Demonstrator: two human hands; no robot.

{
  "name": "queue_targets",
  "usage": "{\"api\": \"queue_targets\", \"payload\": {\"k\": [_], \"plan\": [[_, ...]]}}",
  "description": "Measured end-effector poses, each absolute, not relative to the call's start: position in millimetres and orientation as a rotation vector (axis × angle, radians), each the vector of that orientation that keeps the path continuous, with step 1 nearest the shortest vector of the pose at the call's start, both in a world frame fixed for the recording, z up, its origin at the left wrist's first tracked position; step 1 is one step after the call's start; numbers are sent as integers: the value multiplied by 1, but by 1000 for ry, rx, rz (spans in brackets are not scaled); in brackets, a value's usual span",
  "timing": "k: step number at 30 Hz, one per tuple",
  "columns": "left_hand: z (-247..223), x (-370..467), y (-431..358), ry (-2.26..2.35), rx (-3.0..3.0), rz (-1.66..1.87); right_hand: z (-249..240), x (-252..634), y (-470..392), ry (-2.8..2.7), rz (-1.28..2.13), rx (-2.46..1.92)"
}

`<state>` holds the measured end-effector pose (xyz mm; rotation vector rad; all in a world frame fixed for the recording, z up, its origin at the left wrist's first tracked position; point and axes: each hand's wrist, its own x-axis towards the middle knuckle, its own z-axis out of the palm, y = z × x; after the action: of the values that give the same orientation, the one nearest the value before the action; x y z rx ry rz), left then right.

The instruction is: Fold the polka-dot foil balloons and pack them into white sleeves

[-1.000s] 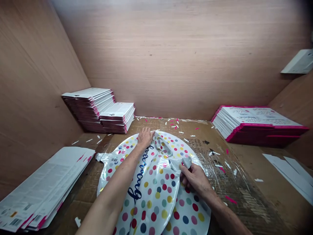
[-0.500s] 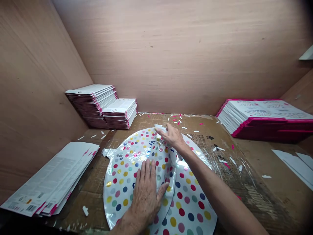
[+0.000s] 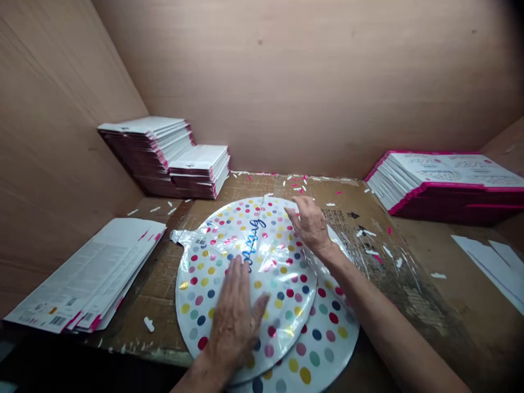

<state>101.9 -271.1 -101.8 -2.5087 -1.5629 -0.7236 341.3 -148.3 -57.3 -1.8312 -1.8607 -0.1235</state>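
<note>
A flat, round foil balloon (image 3: pixel 282 284) with colourful dots and blue lettering lies spread out in front of me, its neck pointing left. Beneath it a second dotted foil balloon (image 3: pixel 317 349) shows at the lower right. My left hand (image 3: pixel 235 311) rests on the near part of the upper balloon, fingers stretched and thumb apart. Over the upper right part of that balloon is my right hand (image 3: pixel 309 224), its fingers loosely curved and apart, with nothing visible in them. Whether its fingertips touch the foil I cannot tell.
Folded white and pink card packs stand in stacks at the back left (image 3: pixel 200 158) and back right (image 3: pixel 442 188). More printed cards (image 3: pixel 90 273) lie at the left. Small paper scraps (image 3: pixel 301 185) litter the cardboard surface (image 3: pixel 155 278). Wooden panels (image 3: pixel 295 87) enclose it.
The folded-over right part of the upper balloon now lies flat, showing its lettering. My right hand has let go of the edge and moved right. My left hand stays on the foil.
</note>
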Motion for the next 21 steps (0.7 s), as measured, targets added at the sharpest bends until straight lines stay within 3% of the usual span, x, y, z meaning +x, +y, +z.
{"api": "queue_targets", "payload": {"k": [3,7,14,21], "plan": [[-94,76,-293,-1704,-2484,-728,-72,342,-195,-2060,-123,-1521],[-85,64,-318,-1772,-2590,-656,-96,336,-235,-2320,-10,-1497],[-45,75,-298,-2233,-2944,-417,-84,313,-314,-2134,-24,-1451],[-52,100,-262,-2535,-2887,-808,-88,348,-304,-2297,-59,-1757]]}}
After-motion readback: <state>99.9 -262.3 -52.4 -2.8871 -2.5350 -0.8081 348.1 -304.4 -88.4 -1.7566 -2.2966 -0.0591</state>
